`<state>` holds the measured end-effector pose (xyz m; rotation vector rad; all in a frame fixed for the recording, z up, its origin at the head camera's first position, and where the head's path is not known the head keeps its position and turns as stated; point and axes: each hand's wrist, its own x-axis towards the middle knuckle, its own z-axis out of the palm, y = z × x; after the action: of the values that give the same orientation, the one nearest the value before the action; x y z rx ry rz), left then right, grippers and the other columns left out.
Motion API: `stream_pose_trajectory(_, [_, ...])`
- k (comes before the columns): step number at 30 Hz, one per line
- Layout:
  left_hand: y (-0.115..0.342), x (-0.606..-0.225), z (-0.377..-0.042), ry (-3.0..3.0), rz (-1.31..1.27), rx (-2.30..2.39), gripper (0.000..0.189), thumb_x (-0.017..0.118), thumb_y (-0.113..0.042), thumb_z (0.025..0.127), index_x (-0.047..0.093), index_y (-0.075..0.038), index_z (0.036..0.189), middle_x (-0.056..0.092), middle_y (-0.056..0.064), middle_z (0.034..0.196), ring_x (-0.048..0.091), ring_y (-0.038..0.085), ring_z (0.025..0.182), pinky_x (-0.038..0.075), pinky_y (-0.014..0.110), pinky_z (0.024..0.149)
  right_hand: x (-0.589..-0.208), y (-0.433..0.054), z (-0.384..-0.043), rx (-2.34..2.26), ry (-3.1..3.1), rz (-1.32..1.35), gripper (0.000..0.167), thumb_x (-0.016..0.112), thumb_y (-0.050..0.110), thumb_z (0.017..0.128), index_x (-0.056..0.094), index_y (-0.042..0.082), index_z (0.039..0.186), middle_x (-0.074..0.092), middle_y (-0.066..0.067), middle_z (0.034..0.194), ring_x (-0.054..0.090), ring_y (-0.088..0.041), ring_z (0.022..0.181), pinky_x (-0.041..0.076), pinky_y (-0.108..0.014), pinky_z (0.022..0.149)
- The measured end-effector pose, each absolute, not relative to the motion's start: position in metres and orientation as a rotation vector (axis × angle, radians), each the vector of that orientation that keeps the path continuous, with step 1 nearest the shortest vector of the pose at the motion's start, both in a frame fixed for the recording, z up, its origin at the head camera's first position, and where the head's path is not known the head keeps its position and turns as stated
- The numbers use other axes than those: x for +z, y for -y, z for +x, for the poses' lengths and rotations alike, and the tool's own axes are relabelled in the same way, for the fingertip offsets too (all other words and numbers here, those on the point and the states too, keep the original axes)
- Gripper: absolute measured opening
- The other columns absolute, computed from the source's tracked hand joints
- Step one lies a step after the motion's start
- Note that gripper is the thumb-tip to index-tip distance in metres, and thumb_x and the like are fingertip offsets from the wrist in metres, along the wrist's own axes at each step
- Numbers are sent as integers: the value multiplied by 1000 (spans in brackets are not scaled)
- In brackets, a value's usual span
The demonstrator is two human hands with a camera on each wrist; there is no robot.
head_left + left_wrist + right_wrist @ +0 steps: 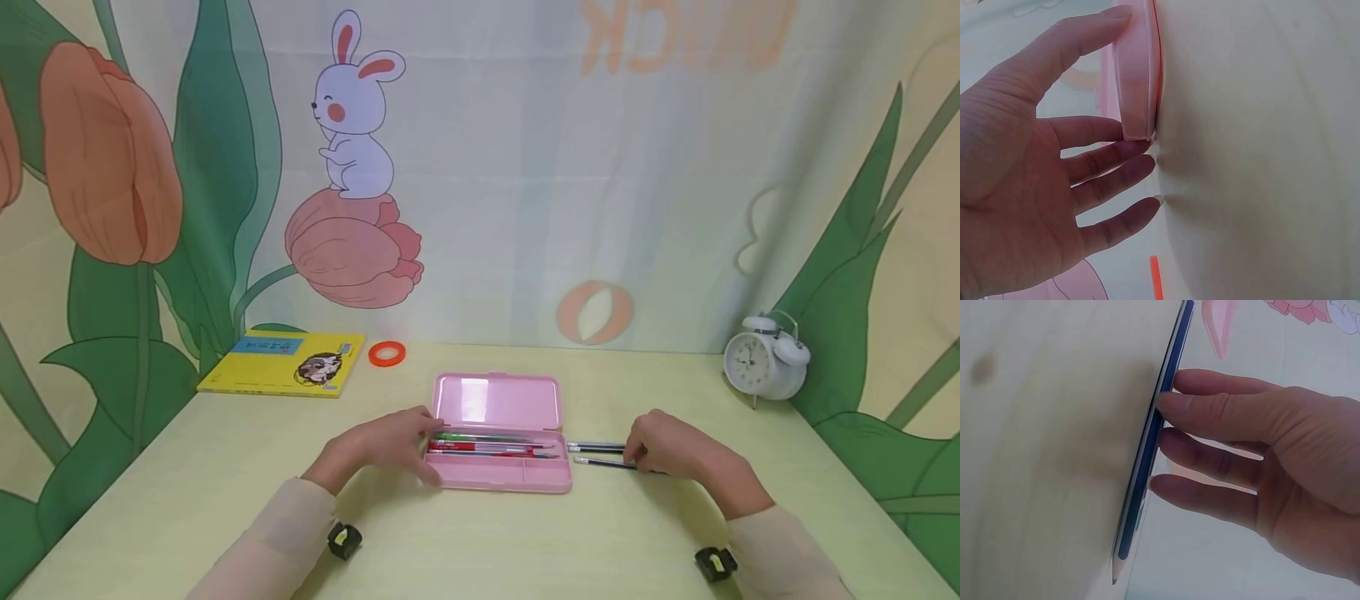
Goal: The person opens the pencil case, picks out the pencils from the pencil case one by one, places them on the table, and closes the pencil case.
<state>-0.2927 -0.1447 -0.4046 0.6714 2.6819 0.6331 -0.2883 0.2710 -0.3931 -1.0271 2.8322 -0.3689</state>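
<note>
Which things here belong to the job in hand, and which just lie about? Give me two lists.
Job in hand:
open pink pencil case, left hand on it
red and green writing tools inside
dark-striped pencils beside it, touched by the right hand

Lying about:
yellow book
orange tape roll
white alarm clock

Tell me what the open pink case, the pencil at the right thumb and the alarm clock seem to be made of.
Pink case: probably glossy hard plastic, since its lid shows a bright reflection.
Pencil: likely wood with dark blue paint; the sharpened end shows a bare, pale cone.
Alarm clock: white shell, perhaps painted metal or plastic; too small to tell.
</note>
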Motion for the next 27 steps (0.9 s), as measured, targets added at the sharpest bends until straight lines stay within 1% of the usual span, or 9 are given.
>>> stream_pose_trajectory(4, [144, -405, -293, -2681, 675, 635, 84, 90, -39, 73, 56, -4, 142, 55, 3, 122, 51, 19, 107, 46, 38, 97, -393, -270, -288, -326, -2849, -1049, 25, 74, -13, 73, 80, 10, 78, 70, 5, 81, 52, -4, 70, 48, -23, 62])
stream_pose_trajectory(9, [143, -403, -293, -2681, 657, 638, 86, 90, -39, 72, 55, -4, 142, 55, 3, 123, 51, 19, 107, 46, 39, 98, -392, -267, -289, -292, -2866, -1025, 24, 75, -12, 74, 81, 11, 79, 71, 5, 82, 54, -4, 72, 51, -24, 65])
stream_pose_trajectory(11, [143, -403, -293, -2680, 651, 635, 86, 90, -39, 72, 55, -4, 143, 55, 3, 123, 51, 19, 107, 46, 39, 98, -391, -266, -290, -287, -2867, -1009, 25, 73, -12, 75, 80, 12, 77, 69, 6, 79, 51, -4, 68, 49, -23, 62])
stream_pose_trajectory(15, [144, -403, -293, -2679, 649, 626, 87, 90, -40, 72, 54, -5, 143, 55, 3, 124, 51, 18, 107, 45, 39, 99, -391, -264, -294, -254, -2858, -1012, 29, 69, -14, 75, 74, 14, 67, 60, 8, 69, 42, -6, 62, 41, -23, 57])
stream_pose_trajectory(17, [144, -404, -292, -2680, 650, 623, 87, 90, -40, 72, 54, -5, 143, 55, 2, 124, 51, 18, 107, 45, 39, 99, -391, -263, -296, -239, -2854, -994, 31, 68, -14, 75, 72, 15, 66, 58, 8, 68, 42, -7, 61, 39, -23, 56])
stream_pose_trajectory(24, [144, -405, -292, -2679, 643, 633, 87, 90, -41, 72, 54, -6, 143, 55, 2, 125, 51, 19, 109, 46, 39, 99, -389, -258, -296, -242, -2867, -920, 24, 73, -12, 75, 79, 11, 76, 68, 5, 77, 52, -7, 67, 50, -25, 62])
stream_pose_trajectory(27, [145, -404, -292, -2682, 644, 630, 86, 90, -41, 72, 55, -6, 143, 55, 2, 125, 51, 19, 109, 46, 39, 98, -390, -258, -296, -243, -2876, -912, 23, 74, -12, 75, 79, 11, 77, 69, 5, 79, 53, -6, 69, 51, -25, 64])
